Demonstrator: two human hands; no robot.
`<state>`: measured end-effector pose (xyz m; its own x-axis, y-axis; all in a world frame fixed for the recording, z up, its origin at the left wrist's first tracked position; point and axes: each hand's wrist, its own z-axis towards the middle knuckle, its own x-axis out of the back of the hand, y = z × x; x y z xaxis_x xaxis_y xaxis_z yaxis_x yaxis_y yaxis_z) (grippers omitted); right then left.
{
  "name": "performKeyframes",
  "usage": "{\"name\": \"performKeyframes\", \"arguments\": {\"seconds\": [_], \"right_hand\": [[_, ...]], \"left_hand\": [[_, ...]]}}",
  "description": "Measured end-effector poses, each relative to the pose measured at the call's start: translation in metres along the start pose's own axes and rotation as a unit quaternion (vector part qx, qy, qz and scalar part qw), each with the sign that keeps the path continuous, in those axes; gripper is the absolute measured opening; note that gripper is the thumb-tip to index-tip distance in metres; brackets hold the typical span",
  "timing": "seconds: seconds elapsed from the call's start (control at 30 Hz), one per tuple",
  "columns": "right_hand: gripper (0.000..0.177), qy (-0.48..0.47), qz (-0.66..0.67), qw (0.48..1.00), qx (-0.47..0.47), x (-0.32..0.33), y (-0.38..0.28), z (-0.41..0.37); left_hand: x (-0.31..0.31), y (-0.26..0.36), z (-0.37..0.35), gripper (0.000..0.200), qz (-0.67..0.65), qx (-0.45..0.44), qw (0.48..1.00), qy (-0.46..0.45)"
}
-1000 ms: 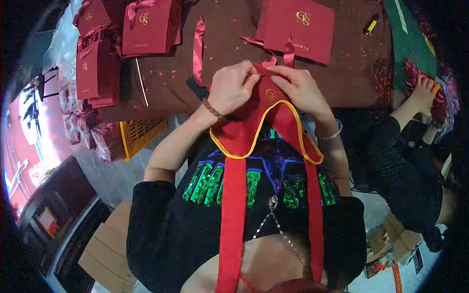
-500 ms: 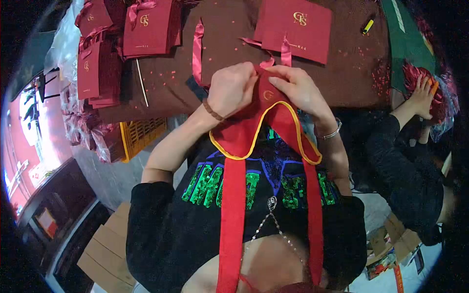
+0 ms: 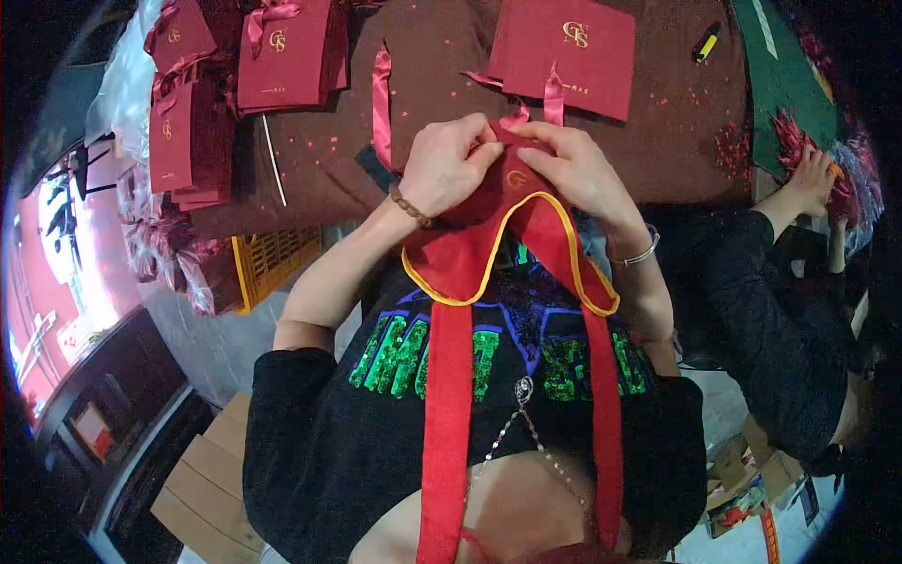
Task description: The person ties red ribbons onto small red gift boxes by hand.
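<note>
**Head view: both hands pinched on a small red bag at the table's edge**

From the head view, the left hand [image 3: 446,169], a bead bracelet at its wrist, is curled nearly closed, fingertips nipping the top edge of the small red bag [image 3: 515,180]. The right hand [image 3: 578,174], with a silver bangle at its wrist, meets it from the other side, fingers bent over the same top edge and thumb tucked under. The bag sits squeezed between the two hands, gold logo facing up, right at the near edge of the brown table [image 3: 658,141]. A bit of pink ribbon [image 3: 515,118] pokes up where the fingertips meet.

Just under the hands, the bib of a red apron [image 3: 465,258] with yellow trim rises to the bag and covers its lower part, so how far down the bag reaches can't be made out.

Beyond the hands, a flat red bag [image 3: 564,47] lies on the table with its ribbon handle trailing towards them. A loose ribbon [image 3: 381,94] lies just left of the left hand. Further left there are stacked bags [image 3: 282,56] and a thin white rod [image 3: 274,160]. A yellow marker [image 3: 707,45] lies at the far right. Off to the right, well apart, a co-worker's hand [image 3: 810,177] rests on red glittery scraps. A yellow crate [image 3: 268,258] sits below the table's left end.
</note>
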<state>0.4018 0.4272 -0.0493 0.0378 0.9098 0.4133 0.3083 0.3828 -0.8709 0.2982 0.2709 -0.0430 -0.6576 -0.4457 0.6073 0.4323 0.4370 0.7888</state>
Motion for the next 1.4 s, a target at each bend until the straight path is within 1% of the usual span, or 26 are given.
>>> {"name": "performKeyframes", "arguments": {"seconds": [0.07, 0.1, 0.17, 0.3, 0.37, 0.4, 0.47, 0.5, 0.57, 0.7, 0.77, 0.9, 0.97, 1.0, 1.07, 1.1, 1.17, 1.2, 1.3, 1.33, 1.4], "right_hand": [[0.034, -0.017, -0.016, 0.999, -0.039, 0.001, -0.004, -0.001], [0.034, -0.018, -0.015, 0.999, -0.039, 0.001, -0.003, -0.001], [0.035, -0.011, -0.02, 1.0, -0.01, 0.001, -0.002, -0.001], [0.036, -0.008, -0.053, 0.999, -0.003, 0.001, 0.0, 0.001], [0.036, -0.052, -0.053, 0.994, -0.077, 0.006, -0.011, 0.0], [0.036, -0.052, -0.053, 0.994, -0.077, 0.004, -0.008, 0.001], [0.036, -0.027, -0.003, 0.999, -0.041, 0.0, 0.002, 0.0], [0.036, -0.027, -0.003, 0.999, -0.042, 0.001, 0.001, 0.0], [0.035, -0.023, -0.031, 0.999, -0.037, 0.002, -0.002, -0.001], [0.034, -0.018, -0.017, 0.999, -0.033, 0.0, 0.002, -0.002], [0.034, -0.029, 0.009, 0.999, -0.025, 0.0, 0.006, -0.002], [0.035, -0.014, 0.03, 0.999, -0.021, 0.002, 0.002, -0.003], [0.036, -0.032, 0.054, 0.997, -0.054, -0.001, 0.008, 0.0], [0.036, -0.033, 0.054, 0.997, -0.054, -0.001, 0.008, 0.0], [0.036, -0.021, 0.036, 0.997, -0.058, -0.003, 0.007, 0.002], [0.036, -0.021, 0.036, 0.998, -0.057, -0.004, 0.006, 0.002], [0.036, -0.008, -0.011, 0.999, -0.049, -0.005, 0.005, 0.002], [0.036, -0.007, -0.011, 0.999, -0.049, -0.005, 0.007, 0.002], [0.036, 0.0, 0.017, 0.999, -0.04, -0.006, 0.013, 0.004], [0.036, -0.01, 0.033, 0.998, -0.044, -0.005, 0.013, 0.004], [0.035, -0.022, 0.05, 0.997, -0.05, -0.006, 0.016, 0.006]], "left_hand": [[0.003, -0.004, 0.0, 0.017, 0.008, 0.014, 1.0, -0.009], [0.003, -0.004, 0.001, 0.017, 0.009, 0.015, 1.0, -0.01], [0.004, -0.004, 0.001, 0.016, 0.021, 0.026, 0.999, -0.018], [0.005, -0.003, 0.004, 0.016, 0.035, 0.013, 0.999, -0.028], [0.007, -0.002, 0.004, 0.017, 0.069, 0.024, 0.997, -0.036], [0.007, -0.002, 0.004, 0.017, 0.07, 0.024, 0.997, -0.036], [0.008, -0.003, 0.004, 0.017, 0.072, 0.028, 0.996, -0.034], [0.006, -0.003, 0.004, 0.017, 0.072, 0.028, 0.996, -0.035], [0.002, -0.003, 0.004, 0.018, 0.111, -0.047, 0.993, -0.002], [0.005, -0.004, 0.004, 0.017, 0.121, -0.057, 0.991, -0.008], [0.01, -0.005, 0.006, 0.017, 0.043, 0.031, 0.997, -0.06], [0.007, -0.003, 0.006, 0.018, 0.031, 0.036, 0.997, -0.056], [0.004, -0.003, 0.005, 0.018, 0.073, -0.02, 0.997, -0.031], [0.002, -0.005, 0.006, 0.018, 0.072, -0.019, 0.997, -0.03], [-0.002, -0.008, 0.009, 0.016, 0.108, -0.078, 0.991, -0.015], [-0.003, -0.007, 0.009, 0.015, 0.103, -0.075, 0.992, -0.014], [-0.001, -0.004, 0.01, 0.014, 0.085, -0.067, 0.994, -0.011], [-0.001, -0.003, 0.01, 0.012, 0.067, -0.059, 0.996, -0.009], [-0.001, -0.006, 0.006, 0.012, 0.061, -0.06, 0.996, -0.003], [-0.002, -0.006, 0.005, 0.012, 0.062, -0.06, 0.996, -0.003], [-0.004, -0.005, 0.004, 0.012, 0.061, -0.103, 0.992, 0.029]]}}
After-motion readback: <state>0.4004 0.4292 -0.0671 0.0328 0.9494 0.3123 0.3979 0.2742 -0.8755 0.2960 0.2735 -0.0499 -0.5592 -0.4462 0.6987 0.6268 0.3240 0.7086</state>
